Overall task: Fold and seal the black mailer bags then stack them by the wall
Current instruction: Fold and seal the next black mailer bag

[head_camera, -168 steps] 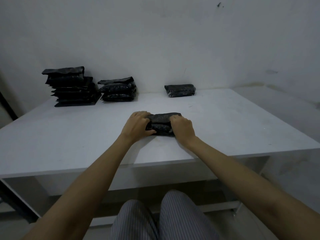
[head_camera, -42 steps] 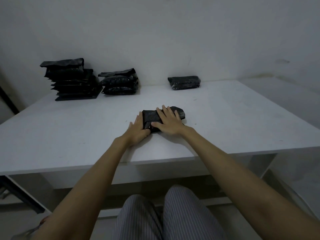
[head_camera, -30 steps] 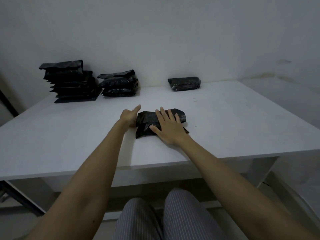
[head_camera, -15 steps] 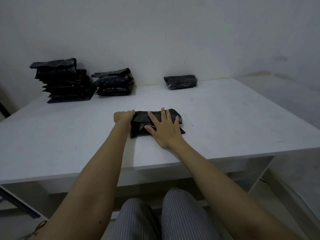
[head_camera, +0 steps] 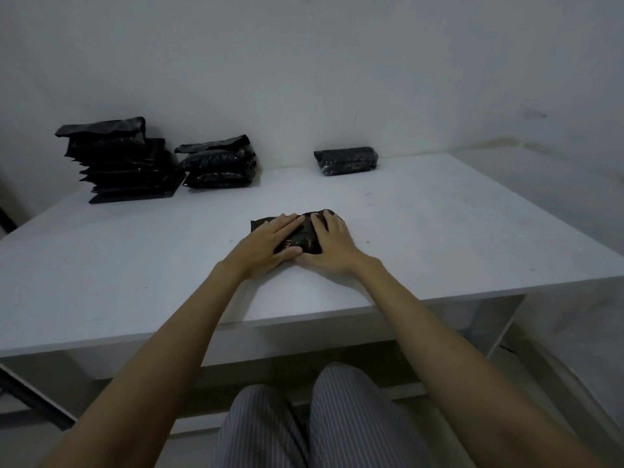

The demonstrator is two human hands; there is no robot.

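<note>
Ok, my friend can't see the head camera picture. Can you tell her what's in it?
Both hands, left hand and right hand, press flat on a black mailer bag on a white table. Two stacks and one single bag sit by the wall.

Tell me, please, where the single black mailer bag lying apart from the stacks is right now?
In the head view the single mailer bag lies at the table's far edge by the wall, right of the smaller stack.
</note>
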